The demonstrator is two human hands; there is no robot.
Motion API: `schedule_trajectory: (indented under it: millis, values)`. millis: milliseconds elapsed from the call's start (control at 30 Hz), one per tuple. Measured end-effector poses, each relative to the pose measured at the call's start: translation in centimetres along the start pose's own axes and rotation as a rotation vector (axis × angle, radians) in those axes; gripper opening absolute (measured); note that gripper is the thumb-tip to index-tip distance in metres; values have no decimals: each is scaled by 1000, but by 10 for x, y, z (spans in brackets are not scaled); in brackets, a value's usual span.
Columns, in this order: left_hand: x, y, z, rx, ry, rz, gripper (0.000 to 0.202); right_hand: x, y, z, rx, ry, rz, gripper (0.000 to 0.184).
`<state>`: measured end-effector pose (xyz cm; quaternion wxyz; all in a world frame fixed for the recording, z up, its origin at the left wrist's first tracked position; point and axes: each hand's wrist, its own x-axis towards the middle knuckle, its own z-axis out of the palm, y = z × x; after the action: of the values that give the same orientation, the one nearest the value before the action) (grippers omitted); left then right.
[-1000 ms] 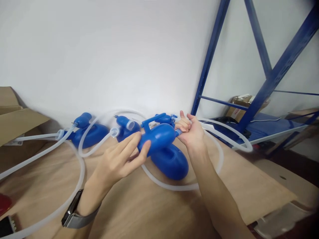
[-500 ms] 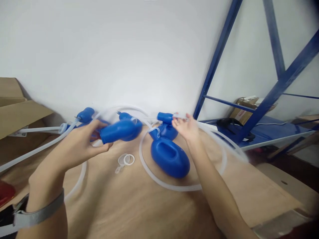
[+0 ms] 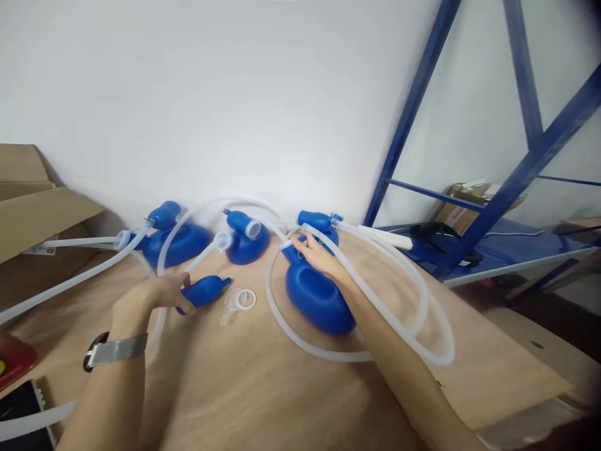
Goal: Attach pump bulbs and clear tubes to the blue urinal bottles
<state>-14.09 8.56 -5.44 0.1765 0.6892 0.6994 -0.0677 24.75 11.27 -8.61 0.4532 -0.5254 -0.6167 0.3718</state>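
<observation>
My left hand (image 3: pixel 164 292) is closed around the wide end of a blue tapered plastic piece (image 3: pixel 206 290), which is low over the table with its small nub pointing right. Just right of it lie a clear cap and a white ring (image 3: pixel 246 299). My right hand (image 3: pixel 313 252) is closed at the neck of a blue plastic bottle (image 3: pixel 319 297) lying on its side with a recess in its body. A clear hose (image 3: pixel 282 230) meets that neck. Another loop of hose (image 3: pixel 375 299) passes over my right wrist and forearm. The right fingertips are partly hidden.
More blue bottles (image 3: pixel 176 244) with blue tapered pieces and hoses lie along the wall. A cardboard box (image 3: pixel 51 207) stands at the left, a red object (image 3: pixel 16 360) near the left edge. A blue metal rack (image 3: pixel 413 113) rises at the right.
My left hand has lowered the blue tapered piece towards the table. My right hand has moved left from a blue piece's hose end to the bottle neck, and a hose now crosses my forearm.
</observation>
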Motion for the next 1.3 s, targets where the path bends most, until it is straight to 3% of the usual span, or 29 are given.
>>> schedule_trajectory:
  millis: [100, 200, 267, 367, 500, 600, 700, 800, 867, 933, 1300]
  values:
    - [-13, 19, -1, 97, 45, -69, 55, -4, -2, 3, -121, -76, -66, 60]
    - [-31, 58, 3, 185, 359, -33, 58, -9, -6, 5, -209, -121, -107, 54]
    - [-33, 92, 13, 188, 582, 205, 57, -12, -10, 4, -225, -146, -114, 50]
    - [-16, 139, 35, 59, 772, 568, 55, -16, -14, 0, -221, -224, -121, 54]
    - [16, 175, 61, 38, 908, 664, 42, -20, -16, -3, -153, -345, -133, 72]
    - [27, 188, 70, 27, 962, 625, 34, -19, -13, -1, -96, -324, -119, 86]
    - [29, 197, 73, 34, 968, 542, 39, -15, -10, 1, -255, -250, -147, 97]
    - [31, 203, 72, 34, 960, 497, 38, -13, -10, 3, -455, -287, -202, 76]
    - [34, 205, 70, 28, 954, 491, 34, -14, -11, 3, -488, -343, -209, 54]
    - [37, 205, 67, 11, 949, 492, 31, -16, -14, 4, -509, -365, -207, 43]
    - [46, 210, 75, -252, 1018, 371, 42, -23, -24, 5, -649, -341, -183, 33]
